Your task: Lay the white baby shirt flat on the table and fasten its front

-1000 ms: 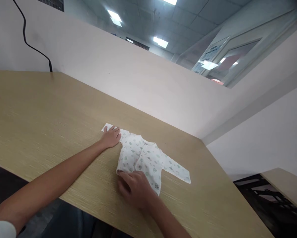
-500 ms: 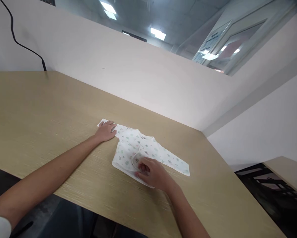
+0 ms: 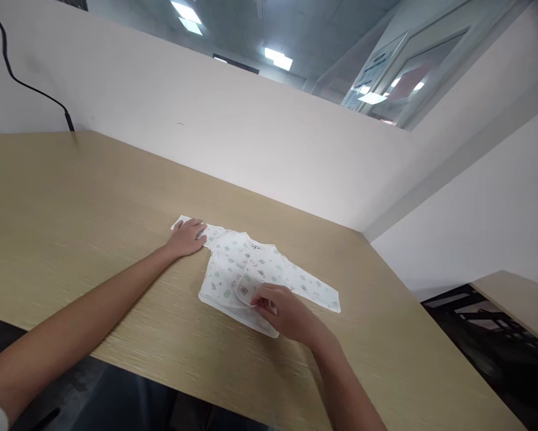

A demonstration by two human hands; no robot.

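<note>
A small white baby shirt point(image 3: 228, 257) with a green and grey print lies spread on the wooden table, its two long sleeves stretched out to the sides. My left hand point(image 3: 186, 237) rests flat with fingers spread on the left sleeve near its cuff. At the lower middle of the shirt, my right hand point(image 3: 284, 311) pinches the edge of the rounded front flap between thumb and fingers. Part of that flap and the shirt's lower right side are hidden behind this hand.
The wooden table point(image 3: 116, 185) ends at a white partition point(image 3: 233, 137) at the back. A black cable point(image 3: 35, 90) hangs down that partition at the left. Beyond the table's right edge is a dark-fronted unit with a pale top point(image 3: 516, 293).
My right thumb and fingers have closed together on the flap's edge. My left hand stays on the sleeve. The whole view has shifted slightly.
</note>
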